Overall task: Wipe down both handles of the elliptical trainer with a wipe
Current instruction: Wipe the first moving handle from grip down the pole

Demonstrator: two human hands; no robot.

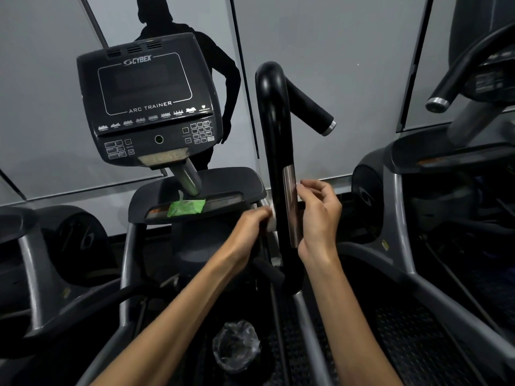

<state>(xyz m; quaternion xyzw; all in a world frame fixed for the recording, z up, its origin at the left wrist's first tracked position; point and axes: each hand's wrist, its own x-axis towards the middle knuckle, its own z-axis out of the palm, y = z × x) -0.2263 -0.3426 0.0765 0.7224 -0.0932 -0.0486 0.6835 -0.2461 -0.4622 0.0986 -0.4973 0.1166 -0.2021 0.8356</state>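
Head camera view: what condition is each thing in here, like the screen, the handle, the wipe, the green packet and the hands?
Console screen: dark, nothing displayed.
Handle: upright, between both hands.
Wipe: white, pressed against the handle's left side.
Left hand: holds the wipe.
Right hand: fingers curled beside the handle's metal strip; contents unclear.
Green packet: lying on the tray below the console.

Black handle (274,140), white wipe (271,221), green packet (185,208), grey console (147,98).
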